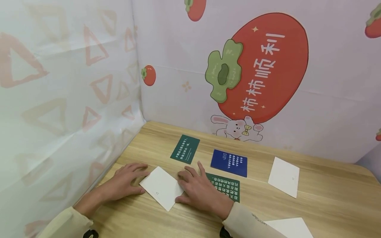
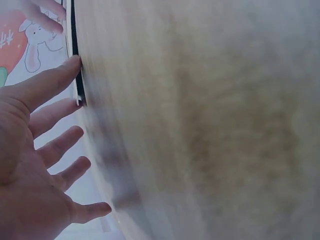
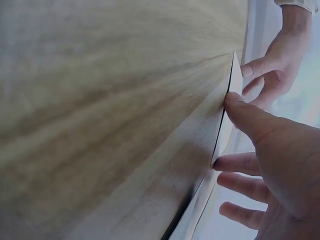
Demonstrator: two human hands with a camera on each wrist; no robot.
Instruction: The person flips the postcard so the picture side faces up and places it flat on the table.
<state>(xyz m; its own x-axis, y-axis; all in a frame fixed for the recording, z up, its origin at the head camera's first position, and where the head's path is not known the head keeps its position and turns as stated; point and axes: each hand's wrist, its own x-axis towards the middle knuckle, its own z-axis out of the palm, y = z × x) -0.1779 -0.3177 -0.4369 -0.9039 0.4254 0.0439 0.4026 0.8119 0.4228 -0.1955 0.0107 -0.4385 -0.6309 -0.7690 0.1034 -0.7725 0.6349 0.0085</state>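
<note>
A white card (image 1: 162,187) lies flat on the wooden table (image 1: 327,198) between my two hands. My left hand (image 1: 126,181) rests on the table with its fingers stretched out, their tips against the card's left edge. My right hand (image 1: 198,190) lies flat at the card's right edge. In the right wrist view its thumb (image 3: 245,117) touches the thin edge of the white card (image 3: 231,85), with the left hand (image 3: 275,60) beyond. The left wrist view shows the left hand (image 2: 40,165) with its fingers spread beside the blurred table (image 2: 200,125).
A green card (image 1: 185,149) and a blue card (image 1: 229,163) lie behind the hands. A second green card (image 1: 229,189) is partly under my right hand. Two more white cards (image 1: 284,177) (image 1: 290,228) lie to the right. Printed cloth walls (image 1: 59,99) close the left and back.
</note>
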